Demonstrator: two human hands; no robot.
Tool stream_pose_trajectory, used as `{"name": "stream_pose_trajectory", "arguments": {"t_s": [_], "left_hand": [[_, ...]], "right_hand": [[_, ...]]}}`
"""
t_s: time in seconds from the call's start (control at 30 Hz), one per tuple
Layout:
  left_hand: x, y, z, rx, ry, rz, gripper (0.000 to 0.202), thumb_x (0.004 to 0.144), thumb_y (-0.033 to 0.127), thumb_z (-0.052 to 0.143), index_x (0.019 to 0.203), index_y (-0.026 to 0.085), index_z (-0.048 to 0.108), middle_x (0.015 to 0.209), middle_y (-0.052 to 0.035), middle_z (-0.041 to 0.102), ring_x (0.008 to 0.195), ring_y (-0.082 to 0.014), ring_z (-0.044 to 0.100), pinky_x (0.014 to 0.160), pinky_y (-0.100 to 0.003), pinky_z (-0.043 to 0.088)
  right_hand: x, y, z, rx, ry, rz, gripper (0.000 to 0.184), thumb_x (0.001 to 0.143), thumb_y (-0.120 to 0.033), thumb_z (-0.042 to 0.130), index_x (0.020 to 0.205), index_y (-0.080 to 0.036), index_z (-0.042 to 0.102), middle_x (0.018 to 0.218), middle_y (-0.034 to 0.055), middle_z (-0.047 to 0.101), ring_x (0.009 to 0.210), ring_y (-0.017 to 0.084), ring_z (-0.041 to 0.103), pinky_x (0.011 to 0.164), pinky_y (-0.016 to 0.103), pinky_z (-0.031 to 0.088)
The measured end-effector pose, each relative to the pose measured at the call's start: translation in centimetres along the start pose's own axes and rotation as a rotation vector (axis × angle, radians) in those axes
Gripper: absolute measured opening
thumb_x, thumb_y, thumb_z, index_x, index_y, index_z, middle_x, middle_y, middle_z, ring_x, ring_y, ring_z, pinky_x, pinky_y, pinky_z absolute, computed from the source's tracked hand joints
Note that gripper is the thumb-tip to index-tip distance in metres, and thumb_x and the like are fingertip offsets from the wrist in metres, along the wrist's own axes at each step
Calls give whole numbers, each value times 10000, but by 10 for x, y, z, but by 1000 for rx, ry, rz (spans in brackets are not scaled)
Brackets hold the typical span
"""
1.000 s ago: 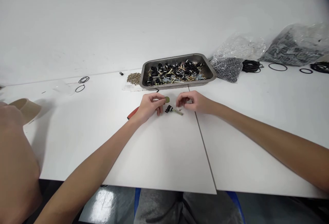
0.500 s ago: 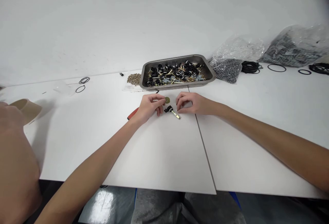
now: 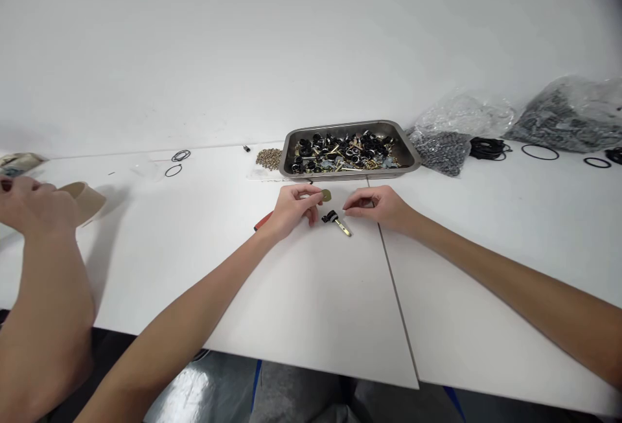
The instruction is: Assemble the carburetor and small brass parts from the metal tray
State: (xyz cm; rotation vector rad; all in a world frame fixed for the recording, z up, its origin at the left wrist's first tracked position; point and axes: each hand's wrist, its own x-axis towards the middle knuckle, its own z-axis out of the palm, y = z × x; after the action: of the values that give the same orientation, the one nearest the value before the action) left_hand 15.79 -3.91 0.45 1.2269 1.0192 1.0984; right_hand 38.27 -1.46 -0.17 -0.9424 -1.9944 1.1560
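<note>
My left hand [image 3: 295,210] pinches a small olive-brass disc [image 3: 326,195] by its edge, just above the table. Close below it lies a small black part with a flat brass-coloured bar [image 3: 339,223], touched by neither hand. My right hand [image 3: 381,207] rests to the right of that part, thumb and forefinger drawn together at the tips. Whatever may be between those tips is too small to make out. Partly under my left wrist lies a tool with a red handle [image 3: 263,221]; most of it is hidden.
Behind my hands stands a metal tray [image 3: 413,162] of mixed black and brass parts, beside a pile of small brass pieces [image 3: 269,159]. Bags of grey parts [image 3: 443,151] and black rings [image 3: 539,151] lie right. At left, another person's arm [image 3: 48,267] is near a beige roll [image 3: 85,201].
The view has shifted, so the table contents appear farther right and lower. My right thumb and forefinger have come closer together. My left hand keeps the disc. The other person's hand shows more.
</note>
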Motion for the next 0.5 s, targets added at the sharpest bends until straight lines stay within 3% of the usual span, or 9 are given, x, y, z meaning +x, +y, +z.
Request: {"name": "stream_pose_trajectory", "arguments": {"t_s": [0.13,0.33,0.5], "left_hand": [[-2,3,2,11,11,50,287,722,351,763,807,107,638,696,-31,598,431,-132,575,374,-263,467],[-6,1,8,-4,7,22,267,729,334,754,796,101,640,692,-31,598,417,-116,551,380,-255,452],[-6,1,11,41,66,88,245,750,341,733,815,119,652,678,-23,602,427,-118,557,394,-246,446]], "right_hand": [[0,-1,0,3,-13,0,202,712,-361,741,815,-187,743,835,37,720,759,175,639,709,298,508],[0,-5,0,3,45,11,208,703,-373,753,788,-183,742,788,34,719,730,171,642,675,291,511],[-2,-10,6,160,47,48,264,665,-406,784,789,-176,741,807,46,723,776,194,674,767,328,553]]}}
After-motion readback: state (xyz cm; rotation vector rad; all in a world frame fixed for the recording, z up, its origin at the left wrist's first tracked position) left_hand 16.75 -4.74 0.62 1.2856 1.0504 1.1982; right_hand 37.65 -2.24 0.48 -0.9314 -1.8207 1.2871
